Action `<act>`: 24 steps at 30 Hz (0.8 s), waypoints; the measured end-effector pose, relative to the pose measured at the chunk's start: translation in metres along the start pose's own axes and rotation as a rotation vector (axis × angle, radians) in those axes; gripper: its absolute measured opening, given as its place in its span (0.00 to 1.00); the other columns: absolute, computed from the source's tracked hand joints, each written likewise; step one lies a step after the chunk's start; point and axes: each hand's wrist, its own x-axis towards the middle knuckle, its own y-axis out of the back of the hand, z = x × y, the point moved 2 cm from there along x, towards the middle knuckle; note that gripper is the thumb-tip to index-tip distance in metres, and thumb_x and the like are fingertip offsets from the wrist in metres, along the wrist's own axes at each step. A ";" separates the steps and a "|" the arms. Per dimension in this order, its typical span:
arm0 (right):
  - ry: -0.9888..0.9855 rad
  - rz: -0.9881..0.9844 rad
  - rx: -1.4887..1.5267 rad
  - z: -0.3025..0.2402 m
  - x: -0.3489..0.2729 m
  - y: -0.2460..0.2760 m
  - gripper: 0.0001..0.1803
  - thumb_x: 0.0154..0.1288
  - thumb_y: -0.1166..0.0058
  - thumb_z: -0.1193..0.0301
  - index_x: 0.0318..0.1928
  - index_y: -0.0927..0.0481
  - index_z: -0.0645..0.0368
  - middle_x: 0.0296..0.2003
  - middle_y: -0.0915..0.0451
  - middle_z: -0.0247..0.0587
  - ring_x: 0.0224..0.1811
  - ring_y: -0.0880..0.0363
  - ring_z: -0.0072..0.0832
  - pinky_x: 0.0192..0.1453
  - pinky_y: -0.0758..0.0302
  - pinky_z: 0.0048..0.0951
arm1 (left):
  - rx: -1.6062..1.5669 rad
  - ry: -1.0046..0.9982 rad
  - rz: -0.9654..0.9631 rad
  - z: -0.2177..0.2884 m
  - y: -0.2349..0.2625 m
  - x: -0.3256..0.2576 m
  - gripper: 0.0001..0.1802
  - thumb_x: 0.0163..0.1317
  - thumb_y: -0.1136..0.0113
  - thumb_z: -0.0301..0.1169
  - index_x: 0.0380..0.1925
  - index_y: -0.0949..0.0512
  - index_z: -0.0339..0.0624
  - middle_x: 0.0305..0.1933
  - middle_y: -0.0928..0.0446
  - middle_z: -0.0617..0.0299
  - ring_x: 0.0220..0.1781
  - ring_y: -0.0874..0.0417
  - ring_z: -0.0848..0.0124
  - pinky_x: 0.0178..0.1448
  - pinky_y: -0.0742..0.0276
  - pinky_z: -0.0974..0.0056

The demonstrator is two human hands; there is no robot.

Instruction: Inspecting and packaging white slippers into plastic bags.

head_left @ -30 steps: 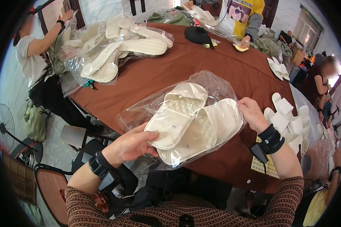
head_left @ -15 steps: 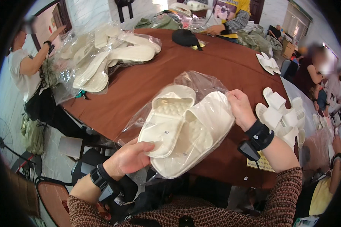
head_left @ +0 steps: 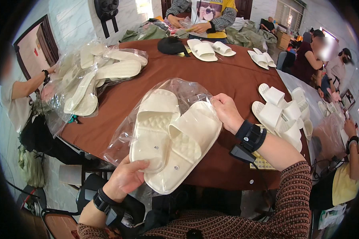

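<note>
A pair of cream slippers, one slipper [head_left: 149, 133] overlapping the other slipper [head_left: 205, 127], lies inside a clear plastic bag [head_left: 117, 143] held above the table. Small number stickers show on their insoles. My left hand [head_left: 127, 179] pinches the near heel end, thumb on top, its other fingers hidden beneath. At the far right toe end, my right hand [head_left: 226, 111] grips the bagged pair, fingers closed around its edge. Both wrists wear black straps.
The brown-covered table [head_left: 171, 73] carries bagged slippers [head_left: 83, 91] at left, loose white slippers [head_left: 281, 105] at right, and a pair of slippers [head_left: 203, 49] beside a black cap [head_left: 172, 46] at the far edge. A yellow sticker sheet [head_left: 263, 161] lies under my right forearm. Co-workers stand around.
Within the view, the bagged slippers and both hands have shifted left, and the pair is turned more upright. A pair of white slippers now lies near the black cap on the far side.
</note>
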 end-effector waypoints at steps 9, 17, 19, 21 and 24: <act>0.141 0.131 -0.323 -0.001 0.041 0.058 0.10 0.70 0.50 0.70 0.38 0.20 0.66 0.30 0.17 0.47 0.34 0.19 0.32 0.41 0.23 0.34 | 0.149 -0.179 -0.018 0.019 -0.006 -0.034 0.32 0.61 0.43 0.19 0.68 0.36 0.31 0.63 0.24 0.49 0.64 0.22 0.56 0.67 0.26 0.52; 0.287 0.042 -0.534 -0.018 0.043 0.077 0.10 0.69 0.51 0.71 0.38 0.20 0.67 0.29 0.18 0.49 0.33 0.18 0.36 0.41 0.23 0.36 | 0.215 -0.125 -0.008 0.018 0.008 -0.035 0.35 0.56 0.37 0.21 0.66 0.34 0.28 0.61 0.23 0.49 0.60 0.20 0.58 0.64 0.24 0.56; 0.330 -0.062 -0.633 -0.025 0.044 0.081 0.11 0.70 0.51 0.71 0.40 0.21 0.67 0.31 0.17 0.48 0.33 0.18 0.35 0.42 0.23 0.37 | 0.226 -0.139 0.015 0.019 0.007 -0.035 0.35 0.54 0.37 0.22 0.64 0.33 0.27 0.58 0.21 0.49 0.58 0.18 0.59 0.63 0.24 0.56; 0.027 -0.178 -0.345 -0.031 0.043 0.083 0.13 0.73 0.52 0.68 0.50 0.21 0.63 0.38 0.18 0.33 0.40 0.22 0.21 0.43 0.25 0.27 | 0.265 -0.126 0.051 0.017 0.013 -0.036 0.35 0.53 0.36 0.23 0.63 0.32 0.26 0.58 0.21 0.49 0.58 0.18 0.59 0.63 0.24 0.57; 0.232 -0.154 -0.352 -0.049 0.045 0.085 0.20 0.75 0.51 0.63 0.59 0.24 0.64 0.47 0.19 0.36 0.48 0.22 0.23 0.51 0.26 0.25 | 0.323 -0.120 0.018 0.015 0.014 -0.031 0.35 0.53 0.35 0.23 0.63 0.31 0.27 0.57 0.20 0.50 0.58 0.18 0.60 0.64 0.25 0.58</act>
